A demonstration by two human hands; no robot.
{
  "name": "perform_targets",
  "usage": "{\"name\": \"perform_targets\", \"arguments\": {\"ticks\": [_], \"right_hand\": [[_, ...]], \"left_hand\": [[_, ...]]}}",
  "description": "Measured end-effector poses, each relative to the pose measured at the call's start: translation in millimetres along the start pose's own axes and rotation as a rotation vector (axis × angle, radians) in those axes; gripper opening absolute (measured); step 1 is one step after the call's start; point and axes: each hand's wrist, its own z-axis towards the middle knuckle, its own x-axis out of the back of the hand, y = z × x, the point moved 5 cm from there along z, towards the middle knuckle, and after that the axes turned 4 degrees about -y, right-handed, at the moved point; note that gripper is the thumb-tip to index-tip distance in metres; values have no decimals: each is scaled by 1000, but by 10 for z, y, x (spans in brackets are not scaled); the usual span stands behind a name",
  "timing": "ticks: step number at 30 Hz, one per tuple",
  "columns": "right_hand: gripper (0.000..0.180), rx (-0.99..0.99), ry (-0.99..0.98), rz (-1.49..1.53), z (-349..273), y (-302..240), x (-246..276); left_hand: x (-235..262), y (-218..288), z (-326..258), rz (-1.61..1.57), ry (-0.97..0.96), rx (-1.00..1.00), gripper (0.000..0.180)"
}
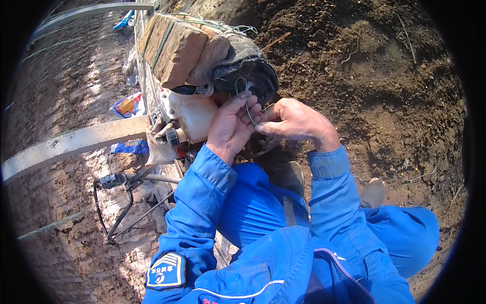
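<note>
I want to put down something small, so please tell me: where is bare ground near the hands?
Mostly bare soil lies right of the right hand, above the right shoe. It is crowded around the left hand: stone block, dark cloth, white tank and thin cord sit close.

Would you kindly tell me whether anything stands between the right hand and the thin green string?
Nothing visible does: the right hand appears to pinch the string at its lower part. The left hand is beside it, and the dark cloth lies beyond, not between them.
</note>
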Motion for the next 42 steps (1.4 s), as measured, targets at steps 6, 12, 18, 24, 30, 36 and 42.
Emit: {"name": "perform_targets", "arguments": {"ticks": [6,12,18,24,30,36,42], "right_hand": [[32,127,505,307,120,42,107],[15,361,546,561,246,99,18],[15,354,460,655,254,103,3],[13,397,361,655,249,119,-31],[7,344,500,450,235,159,1],[5,208,364,402,193,318,54],[6,160,286,346,125,319,163]], "left_hand": [[-73,-10,5,82,-85,-10,7],[-77,11,-15,120,-19,-40,7],[-35,-29,20,-7,-58,18,9],[-19,-43,79,-99,-82,64,12],[-45,-44,67,-59,-73,5,11],[-68,-42,59,-18,-34,-71,4],[-119,-69,86,-63,-95,-37,6]]}}
